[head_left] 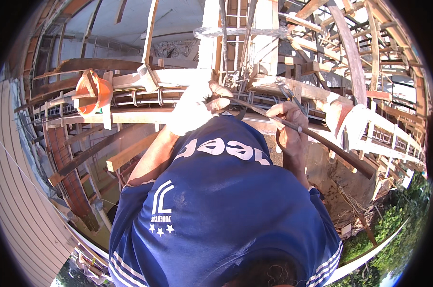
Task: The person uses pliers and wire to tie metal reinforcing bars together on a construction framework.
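Note:
My left hand [200,107], in a white glove with bare fingertips, is at the junction of the beam formwork. Its thumb and fingers are closed towards each other at the end of a thin rod-like tool [254,109]; what they pinch is too small to make out. My right hand [290,122] is wrapped round that tool, which slants down to the right. Just beyond both hands, steel rebars [243,71] rise from the junction. More rebars with stirrups [160,98] run sideways between boards.
An orange hard hat [93,93] rests on the formwork at left. A bundle of tie wire [240,32] lies across the far beam. Timber props [348,52] crowd the far right. Below the beam, a wooden plank [133,152] juts out at left; a white object [357,125] sits at right.

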Motion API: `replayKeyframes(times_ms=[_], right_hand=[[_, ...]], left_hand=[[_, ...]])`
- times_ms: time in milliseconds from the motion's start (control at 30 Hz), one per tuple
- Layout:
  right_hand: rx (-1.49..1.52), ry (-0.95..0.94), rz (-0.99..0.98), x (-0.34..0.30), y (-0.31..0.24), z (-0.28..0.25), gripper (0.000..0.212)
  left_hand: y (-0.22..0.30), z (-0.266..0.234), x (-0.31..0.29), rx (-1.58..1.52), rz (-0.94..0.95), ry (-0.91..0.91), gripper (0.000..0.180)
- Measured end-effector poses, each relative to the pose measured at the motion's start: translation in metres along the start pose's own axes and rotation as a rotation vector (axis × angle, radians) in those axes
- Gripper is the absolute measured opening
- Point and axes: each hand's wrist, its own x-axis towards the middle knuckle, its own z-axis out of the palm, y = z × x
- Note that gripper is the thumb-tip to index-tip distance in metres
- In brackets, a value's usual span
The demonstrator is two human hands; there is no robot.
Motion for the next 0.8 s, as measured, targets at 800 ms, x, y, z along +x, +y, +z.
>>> replayKeyframes(times_ms=[800], right_hand=[[0.443,0.067,-0.324,0.013,-0.060,-0.012,0.066]], left_hand=[[0.025,0.012,0.065,0.526,0.539,-0.436,0.027]])
